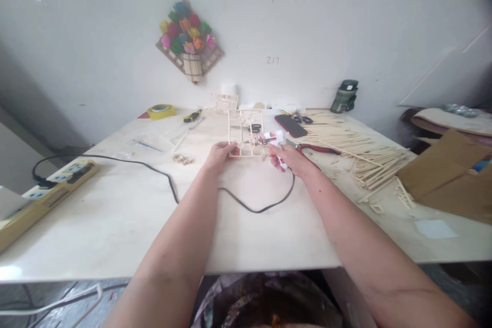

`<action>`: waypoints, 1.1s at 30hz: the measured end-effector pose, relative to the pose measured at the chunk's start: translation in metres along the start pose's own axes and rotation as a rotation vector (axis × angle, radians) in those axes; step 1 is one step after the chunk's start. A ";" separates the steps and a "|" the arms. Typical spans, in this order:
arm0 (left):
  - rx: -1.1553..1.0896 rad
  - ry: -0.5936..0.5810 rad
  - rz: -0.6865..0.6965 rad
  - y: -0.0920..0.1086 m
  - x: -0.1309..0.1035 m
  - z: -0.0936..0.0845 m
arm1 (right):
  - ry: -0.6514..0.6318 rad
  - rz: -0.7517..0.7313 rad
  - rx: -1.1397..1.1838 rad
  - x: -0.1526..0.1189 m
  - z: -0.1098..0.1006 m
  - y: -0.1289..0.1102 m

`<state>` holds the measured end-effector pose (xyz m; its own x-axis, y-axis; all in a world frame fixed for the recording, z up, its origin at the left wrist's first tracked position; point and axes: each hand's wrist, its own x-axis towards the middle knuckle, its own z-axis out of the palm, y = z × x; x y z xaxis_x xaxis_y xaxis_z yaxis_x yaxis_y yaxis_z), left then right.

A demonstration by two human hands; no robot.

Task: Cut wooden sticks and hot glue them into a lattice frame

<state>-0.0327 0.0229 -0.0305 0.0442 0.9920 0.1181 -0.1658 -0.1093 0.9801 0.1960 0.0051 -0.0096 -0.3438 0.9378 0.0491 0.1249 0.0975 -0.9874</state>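
My left hand (223, 156) is closed on the lower left corner of a small openwork frame of thin wooden sticks (229, 130), which stands upright above the table. In my right hand (287, 158) is a white hot glue gun (281, 138), its tip pointing left at the frame's lower right side. A pale pinkish clump (257, 139) shows near the tip; its kind is too small to make out. The gun's black cord (261, 211) loops across the tabletop below my hands. Most of the gun's handle is hidden by my fingers.
Many loose wooden sticks (369, 164) cover the right side, near red-handled pliers (321, 149), a dark phone (290, 125) and a cardboard box (449, 177). Yellow tape (161, 111), a utility knife (192, 116) and scissors (255, 127) lie farther back. A power strip (57, 189) is left.
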 end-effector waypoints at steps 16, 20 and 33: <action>-0.012 0.012 -0.009 -0.002 0.003 -0.001 | 0.008 0.026 0.000 -0.001 0.000 -0.001; -0.033 0.009 -0.002 -0.003 0.003 0.000 | -0.001 0.020 0.001 -0.001 0.000 -0.001; -0.022 0.014 0.010 -0.001 0.001 0.001 | 0.006 0.013 -0.001 -0.001 0.000 -0.001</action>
<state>-0.0319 0.0241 -0.0313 0.0289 0.9916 0.1260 -0.1879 -0.1184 0.9750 0.1964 0.0041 -0.0089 -0.3362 0.9411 0.0369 0.1303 0.0853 -0.9878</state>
